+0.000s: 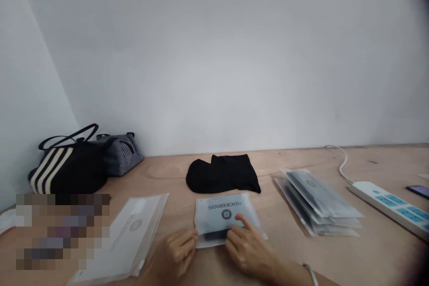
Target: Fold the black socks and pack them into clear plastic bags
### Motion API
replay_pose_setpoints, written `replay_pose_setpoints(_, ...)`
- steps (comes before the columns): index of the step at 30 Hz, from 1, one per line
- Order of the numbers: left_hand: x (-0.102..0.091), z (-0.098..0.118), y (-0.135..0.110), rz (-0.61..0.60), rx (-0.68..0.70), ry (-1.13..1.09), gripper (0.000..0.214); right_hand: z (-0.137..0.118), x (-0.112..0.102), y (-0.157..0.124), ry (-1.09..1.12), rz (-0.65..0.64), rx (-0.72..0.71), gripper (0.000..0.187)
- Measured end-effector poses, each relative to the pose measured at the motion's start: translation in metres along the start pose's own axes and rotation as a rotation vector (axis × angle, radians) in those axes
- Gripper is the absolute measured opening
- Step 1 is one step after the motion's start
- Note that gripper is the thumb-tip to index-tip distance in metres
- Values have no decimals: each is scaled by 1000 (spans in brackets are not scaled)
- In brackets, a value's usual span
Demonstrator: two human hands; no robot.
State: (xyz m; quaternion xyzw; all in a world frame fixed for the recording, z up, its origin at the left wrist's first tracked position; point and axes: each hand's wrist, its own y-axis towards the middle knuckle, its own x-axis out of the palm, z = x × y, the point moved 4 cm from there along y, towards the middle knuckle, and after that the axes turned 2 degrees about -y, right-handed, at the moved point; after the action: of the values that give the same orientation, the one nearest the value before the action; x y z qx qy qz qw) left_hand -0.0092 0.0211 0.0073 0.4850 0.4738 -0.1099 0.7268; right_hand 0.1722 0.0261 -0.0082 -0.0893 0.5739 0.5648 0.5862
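Note:
A frosted plastic pouch [225, 216] with a printed logo and dark cloth inside lies flat on the wooden table [335, 259] in front of me. My left hand [177, 252] pinches the pouch's near left edge with curled fingers. My right hand [250, 246] rests on the pouch's near right part, fingers pressed down on it, index finger stretched forward. Just behind the pouch lies a heap of black cloth [223, 173].
A stack of filled pouches [318, 201] lies to the right, and empty frosted pouches [124, 241] to the left. A white power strip [390, 208] with its cord and a phone [418, 191] are at far right. Two striped bags [80, 161] stand at the back left by the wall.

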Motion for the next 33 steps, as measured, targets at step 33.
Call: replay_pose_setpoints(33,49,-9,26,-259,-307,-142,52,46,-6,-10,498,-501,160,67)
